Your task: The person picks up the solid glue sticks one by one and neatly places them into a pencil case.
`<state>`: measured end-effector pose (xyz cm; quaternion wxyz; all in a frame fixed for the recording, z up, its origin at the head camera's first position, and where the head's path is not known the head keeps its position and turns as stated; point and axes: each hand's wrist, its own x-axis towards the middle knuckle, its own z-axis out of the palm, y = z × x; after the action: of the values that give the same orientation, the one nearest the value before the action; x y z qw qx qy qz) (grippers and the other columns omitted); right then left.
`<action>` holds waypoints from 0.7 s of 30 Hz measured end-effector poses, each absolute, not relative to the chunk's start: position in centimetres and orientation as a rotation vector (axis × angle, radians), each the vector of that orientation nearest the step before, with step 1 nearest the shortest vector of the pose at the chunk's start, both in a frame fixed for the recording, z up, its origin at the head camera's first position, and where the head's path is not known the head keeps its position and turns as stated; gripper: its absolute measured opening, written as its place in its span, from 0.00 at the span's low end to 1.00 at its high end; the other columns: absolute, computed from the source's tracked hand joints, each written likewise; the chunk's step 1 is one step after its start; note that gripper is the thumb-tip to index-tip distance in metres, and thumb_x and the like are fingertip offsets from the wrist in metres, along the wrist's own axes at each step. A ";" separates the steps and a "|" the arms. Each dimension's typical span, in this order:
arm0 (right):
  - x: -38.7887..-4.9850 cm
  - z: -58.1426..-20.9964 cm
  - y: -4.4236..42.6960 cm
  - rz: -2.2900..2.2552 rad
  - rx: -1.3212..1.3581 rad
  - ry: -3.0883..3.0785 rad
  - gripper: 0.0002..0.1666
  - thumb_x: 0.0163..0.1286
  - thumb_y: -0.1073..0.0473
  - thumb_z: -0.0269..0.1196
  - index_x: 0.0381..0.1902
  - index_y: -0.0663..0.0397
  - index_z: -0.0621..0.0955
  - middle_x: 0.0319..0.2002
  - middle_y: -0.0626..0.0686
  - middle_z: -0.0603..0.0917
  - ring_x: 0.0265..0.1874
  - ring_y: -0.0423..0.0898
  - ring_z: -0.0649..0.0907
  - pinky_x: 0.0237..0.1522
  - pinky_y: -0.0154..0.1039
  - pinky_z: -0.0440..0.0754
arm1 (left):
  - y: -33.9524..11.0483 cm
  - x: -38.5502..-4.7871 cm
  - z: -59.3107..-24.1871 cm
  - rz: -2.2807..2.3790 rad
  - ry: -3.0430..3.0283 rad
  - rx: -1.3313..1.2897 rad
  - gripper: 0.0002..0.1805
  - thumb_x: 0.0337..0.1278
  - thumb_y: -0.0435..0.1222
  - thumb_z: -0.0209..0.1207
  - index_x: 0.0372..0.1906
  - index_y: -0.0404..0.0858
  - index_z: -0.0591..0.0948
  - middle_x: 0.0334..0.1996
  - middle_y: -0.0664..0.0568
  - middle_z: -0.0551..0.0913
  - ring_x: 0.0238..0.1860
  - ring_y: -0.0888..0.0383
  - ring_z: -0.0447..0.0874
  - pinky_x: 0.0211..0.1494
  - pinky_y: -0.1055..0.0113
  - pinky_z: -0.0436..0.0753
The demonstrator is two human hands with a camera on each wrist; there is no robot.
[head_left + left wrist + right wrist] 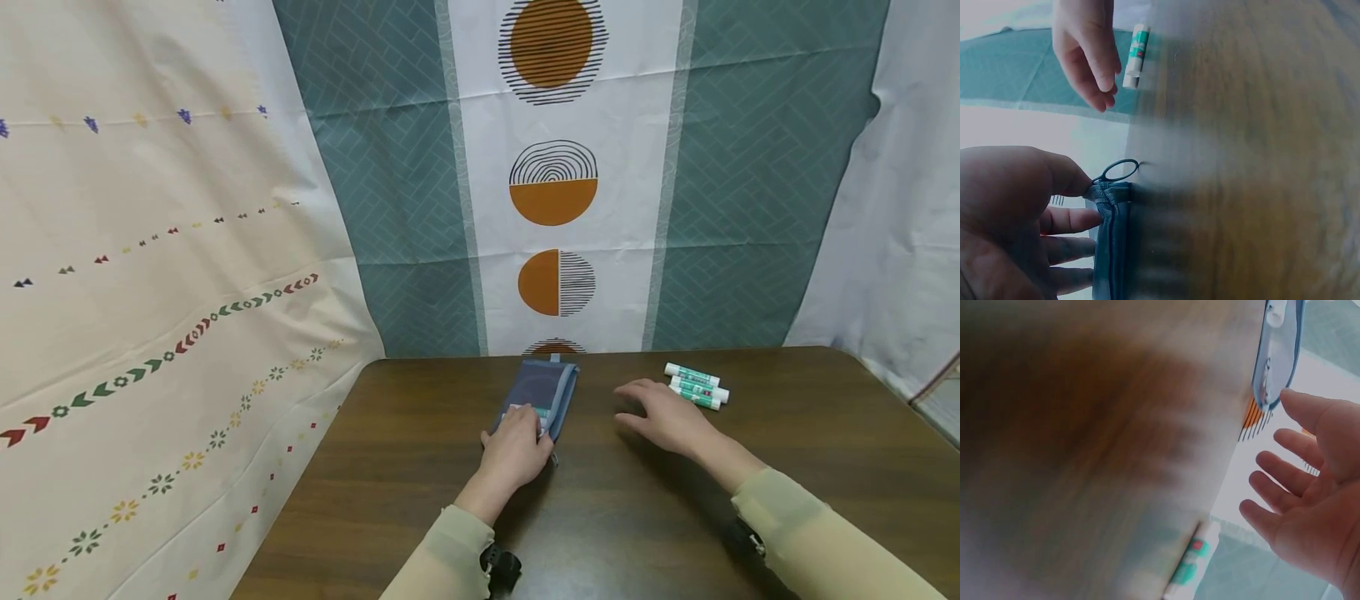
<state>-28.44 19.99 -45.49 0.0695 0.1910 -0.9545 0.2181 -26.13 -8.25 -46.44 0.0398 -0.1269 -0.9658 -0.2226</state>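
Note:
A blue-grey zip pouch [523, 386] with a mesh top lies on the table. My left hand [513, 454] grips its near end, the fingers over the top; in the left wrist view the thumb is by a small dark loop [1119, 169] at the pouch's corner. Something white and green [542, 412] shows at the pouch, partly hidden by the fingers. To the right, my right hand [670, 418] hovers over the table with fingers loosely spread, holding nothing. Just beyond it lie three white-and-green glue sticks [693, 375], side by side.
The brown wooden table [390, 467] reaches back to a hanging cloth [630, 208] with orange half-circles. A pale patterned cloth [172, 358] hangs along the left, a white one [900, 208] on the right. A dark wrist camera [501, 567] sits at the left cuff.

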 end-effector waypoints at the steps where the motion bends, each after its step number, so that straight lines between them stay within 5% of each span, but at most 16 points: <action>1: -28.3 -45.5 20.3 0.663 0.569 -2.868 0.29 0.78 0.51 0.72 0.69 0.63 0.83 0.67 0.68 0.82 0.67 0.71 0.80 0.64 0.71 0.78 | -8.3 -26.2 -46.5 -0.682 -2.959 -0.389 0.09 0.76 0.40 0.65 0.39 0.44 0.77 0.72 0.44 0.81 0.82 0.41 0.67 0.66 0.13 0.65; 21: -27.2 -45.7 26.8 0.585 0.389 -2.876 0.34 0.79 0.47 0.70 0.72 0.65 0.80 0.69 0.75 0.78 0.69 0.79 0.74 0.61 0.78 0.76 | -8.3 -26.2 -46.6 -0.698 -2.952 -0.392 0.11 0.76 0.40 0.65 0.36 0.45 0.75 0.71 0.44 0.81 0.83 0.41 0.67 0.66 0.13 0.64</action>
<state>-27.22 26.83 -45.67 0.0902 0.1309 -0.9675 0.1969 -26.16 -8.34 -46.64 0.0414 -0.1282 -0.9643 -0.2280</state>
